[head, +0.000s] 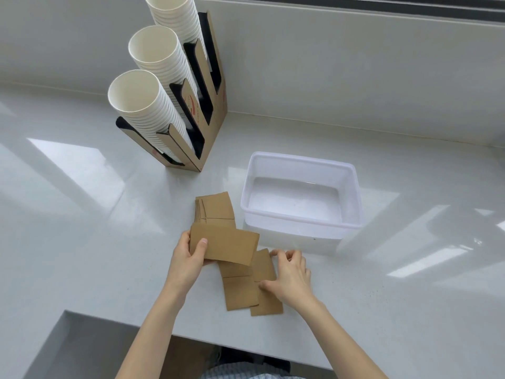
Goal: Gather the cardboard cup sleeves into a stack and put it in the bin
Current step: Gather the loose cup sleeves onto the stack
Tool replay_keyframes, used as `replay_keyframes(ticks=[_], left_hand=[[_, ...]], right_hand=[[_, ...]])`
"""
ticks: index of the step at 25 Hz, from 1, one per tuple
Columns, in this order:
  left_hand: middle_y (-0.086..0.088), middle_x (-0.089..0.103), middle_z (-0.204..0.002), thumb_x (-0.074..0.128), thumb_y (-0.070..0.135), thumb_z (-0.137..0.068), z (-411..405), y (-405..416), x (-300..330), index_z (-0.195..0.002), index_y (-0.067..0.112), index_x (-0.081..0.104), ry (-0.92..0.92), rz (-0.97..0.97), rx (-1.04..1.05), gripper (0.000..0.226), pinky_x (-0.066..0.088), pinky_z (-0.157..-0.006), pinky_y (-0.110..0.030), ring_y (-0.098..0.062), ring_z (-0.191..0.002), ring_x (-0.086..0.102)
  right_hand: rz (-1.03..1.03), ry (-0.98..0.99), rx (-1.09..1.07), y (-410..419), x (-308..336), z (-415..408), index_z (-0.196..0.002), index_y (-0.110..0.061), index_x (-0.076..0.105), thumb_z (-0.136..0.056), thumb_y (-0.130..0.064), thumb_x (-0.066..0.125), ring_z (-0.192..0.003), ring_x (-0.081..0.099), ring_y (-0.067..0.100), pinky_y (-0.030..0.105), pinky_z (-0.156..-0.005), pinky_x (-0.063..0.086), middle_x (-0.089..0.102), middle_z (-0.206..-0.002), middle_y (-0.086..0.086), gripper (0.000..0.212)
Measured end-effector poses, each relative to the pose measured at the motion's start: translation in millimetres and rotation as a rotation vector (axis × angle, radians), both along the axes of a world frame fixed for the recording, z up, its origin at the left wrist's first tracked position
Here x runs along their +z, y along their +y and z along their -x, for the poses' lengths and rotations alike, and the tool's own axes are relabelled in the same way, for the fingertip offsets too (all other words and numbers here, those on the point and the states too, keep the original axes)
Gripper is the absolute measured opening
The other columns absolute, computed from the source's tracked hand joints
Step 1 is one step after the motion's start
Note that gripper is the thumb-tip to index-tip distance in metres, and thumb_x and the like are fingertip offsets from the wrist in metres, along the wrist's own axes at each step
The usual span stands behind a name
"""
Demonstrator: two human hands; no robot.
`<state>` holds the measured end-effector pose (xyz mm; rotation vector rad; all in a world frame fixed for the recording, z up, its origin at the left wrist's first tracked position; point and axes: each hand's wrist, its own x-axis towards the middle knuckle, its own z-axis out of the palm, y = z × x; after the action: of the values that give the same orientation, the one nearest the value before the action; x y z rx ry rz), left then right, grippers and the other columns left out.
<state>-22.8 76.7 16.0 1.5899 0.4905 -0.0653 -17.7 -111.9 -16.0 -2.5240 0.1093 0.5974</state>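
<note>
Right sleeve: a flat brown cardboard sleeve [266, 291] is seen lying on the white counter [82, 242], nearest the counter's front edge.
Middle sleeve: a second flat sleeve [240, 292] is laid just to its left, overlapping it along one side.
Right hand: the right hand [291, 277] is spread over the right sleeve, thumb pressed on it near the seam, fingers curled at its far edge; nothing is lifted, and the grip is not closed.
Left hand: the left hand [188, 258] is clamped on a held sleeve [226, 244], thumb on top, fingers beneath, raised above the middle sleeve's far end.
Stack: a small pile of sleeves [216, 207] is found just beyond the held one, beside the bin.
Bin: a translucent white bin [300, 222] is set to the right of the pile, nothing visible inside.
Cup holder: a cardboard holder [207, 132] with three columns of white paper cups [153, 105] is placed farthest back, by the wall.
</note>
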Motion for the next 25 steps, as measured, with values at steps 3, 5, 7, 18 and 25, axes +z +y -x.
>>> replay_keyframes(ticks=[3, 5, 7, 18, 25], left_hand=[[-0.009, 0.058, -0.115, 0.04, 0.013, -0.093, 2.6, 0.1, -0.4, -0.115, 0.011, 0.046, 0.009, 0.003, 0.009, 0.023, 0.049, -0.08, -0.03, -0.025, -0.106, 0.057], [-0.009, 0.057, -0.116, 0.04, 0.013, -0.093, 4.0, -1.1, -0.8, -0.121, 0.009, 0.044, 0.012, 0.0, 0.007, 0.029, 0.049, -0.073, -0.023, -0.026, -0.107, 0.057], [-0.009, 0.057, -0.118, 0.04, 0.013, -0.093, 4.3, -1.9, -1.3, -0.123, 0.008, 0.043, 0.012, -0.007, 0.002, 0.031, 0.048, -0.071, -0.021, -0.027, -0.108, 0.057], [-0.005, 0.056, -0.112, 0.04, 0.014, -0.093, 2.3, -6.7, 1.5, -0.112, 0.016, 0.045, 0.012, -0.002, -0.009, 0.02, 0.047, -0.068, -0.02, -0.024, -0.105, 0.057], [-0.004, 0.054, -0.112, 0.038, 0.013, -0.093, 0.9, -11.8, 2.3, -0.123, 0.011, 0.042, 0.016, -0.013, -0.018, 0.03, 0.049, -0.066, -0.022, -0.022, -0.103, 0.055]], right_hand=[[0.027, 0.041, -0.046, 4.8, 0.6, 0.6, -0.116, -0.014, 0.045, -0.077, -0.027, 0.064, -0.123, 0.03, 0.027, 0.036, -0.099, 0.028, 0.033, -0.126, 0.009, 0.047], [0.086, 0.079, -0.057, 7.5, 0.4, 0.4, -0.117, -0.007, 0.045, -0.079, -0.029, 0.063, -0.124, 0.029, 0.029, 0.039, -0.102, 0.029, 0.033, -0.129, 0.012, 0.048], [0.13, 0.1, -0.06, 8.7, 1.3, -0.2, -0.119, -0.003, 0.044, -0.081, -0.031, 0.061, -0.124, 0.03, 0.031, 0.04, -0.102, 0.03, 0.034, -0.13, 0.014, 0.05], [-0.286, -0.036, -0.269, -19.4, 20.1, -1.5, -0.116, -0.012, 0.043, -0.088, -0.007, 0.043, -0.081, 0.051, 0.021, 0.031, -0.072, 0.041, 0.057, -0.091, 0.004, 0.028], [-0.386, -0.207, -0.241, -39.6, 46.5, -3.5, -0.109, -0.019, 0.052, -0.087, -0.006, 0.038, -0.067, 0.051, 0.011, 0.027, -0.059, 0.04, 0.053, -0.08, -0.014, 0.029]])
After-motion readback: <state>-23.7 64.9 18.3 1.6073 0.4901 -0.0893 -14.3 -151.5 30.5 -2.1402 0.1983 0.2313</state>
